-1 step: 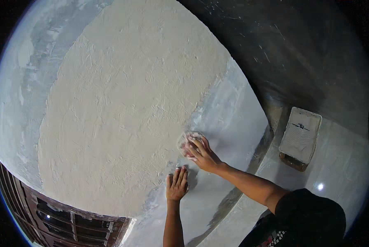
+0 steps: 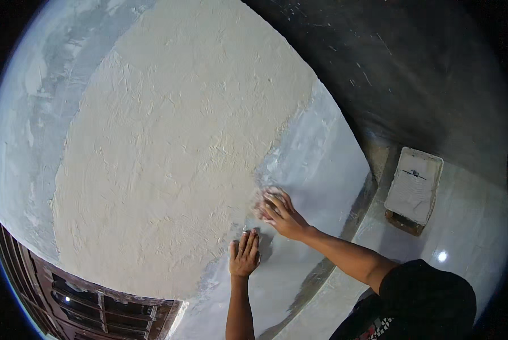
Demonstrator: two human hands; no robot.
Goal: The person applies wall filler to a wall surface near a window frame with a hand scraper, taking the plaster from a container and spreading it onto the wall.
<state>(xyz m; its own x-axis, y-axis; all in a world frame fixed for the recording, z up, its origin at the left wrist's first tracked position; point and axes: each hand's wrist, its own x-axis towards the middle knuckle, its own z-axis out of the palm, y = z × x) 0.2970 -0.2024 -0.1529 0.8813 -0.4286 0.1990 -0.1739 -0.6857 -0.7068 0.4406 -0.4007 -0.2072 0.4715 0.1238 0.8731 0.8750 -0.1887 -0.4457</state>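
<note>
A broad wall (image 2: 169,124) is spread with rough cream plaster that has ridges and flecks, bordered by smoother grey-white patches. My right hand (image 2: 286,217) presses a pale pinkish, roundish pad (image 2: 261,205) against the plaster's lower right edge. Its fingers lie over the pad, so most of it is hidden and its exact kind cannot be made out. White smears coat those fingers. Just below and to the left, my left hand (image 2: 244,256) rests against the wall with fingers stretched out and nothing held. White stuff marks its fingertips.
A rectangular tray (image 2: 414,184) of pale plaster stands to the right on a brown support (image 2: 403,224). Beneath it is a shiny light floor (image 2: 464,238). A dark wall (image 2: 435,85) rises at upper right. A brown barred window frame (image 2: 101,311) is at lower left.
My right hand and the pad have shifted slightly down and to the right along the plaster edge. The left hand stays almost where it was.
</note>
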